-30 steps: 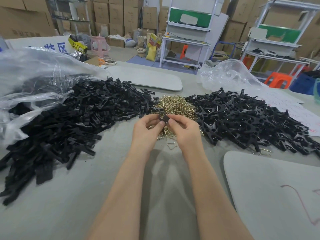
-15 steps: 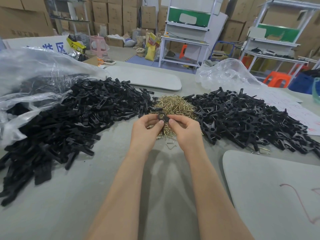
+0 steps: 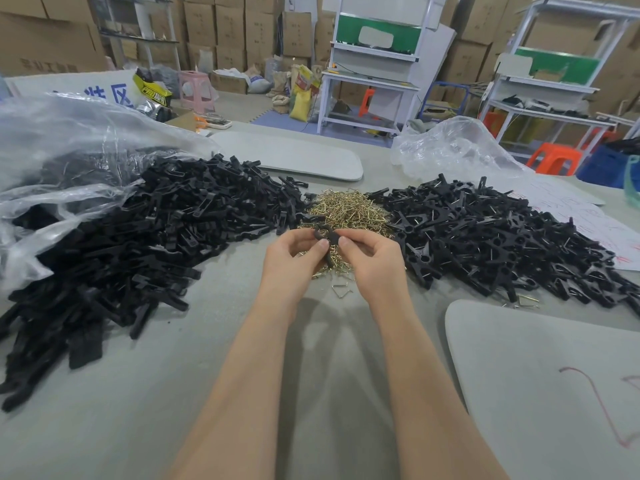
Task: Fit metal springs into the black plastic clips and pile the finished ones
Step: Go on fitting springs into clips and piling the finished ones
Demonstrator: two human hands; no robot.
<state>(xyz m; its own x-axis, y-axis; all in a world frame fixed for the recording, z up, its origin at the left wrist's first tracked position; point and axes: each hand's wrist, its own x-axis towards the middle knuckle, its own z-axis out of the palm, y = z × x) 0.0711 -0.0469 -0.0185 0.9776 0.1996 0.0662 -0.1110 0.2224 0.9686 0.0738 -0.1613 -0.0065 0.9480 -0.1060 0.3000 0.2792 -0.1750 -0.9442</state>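
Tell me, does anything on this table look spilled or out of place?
Only slightly. A loose spring lies on the table, just nearer than the spring heap; a few more stray springs lie at the near edge of the right clip pile. Nothing looks damaged.

The grey table [image 3: 214, 393] carries three heaps in a row across its middle. The left heap [image 3: 138, 244], of flat black clip parts, is the widest and spills from a crumpled clear bag [image 3: 69, 150] at the left edge. The springs [image 3: 346, 209], brass-coloured, form a small mound in the centre, touching both black heaps. The right heap [image 3: 502, 244] is of clips with wire showing in them. A few loose springs [image 3: 341, 291] lie just in front of the mound. Behind the right heap sits a second bag [image 3: 457, 150], beside paper [image 3: 588, 216] with red marks. Two grey pads lie flat: the far pad [image 3: 294, 154] behind the springs, the near pad [image 3: 554, 393] at right, bearing a red line.
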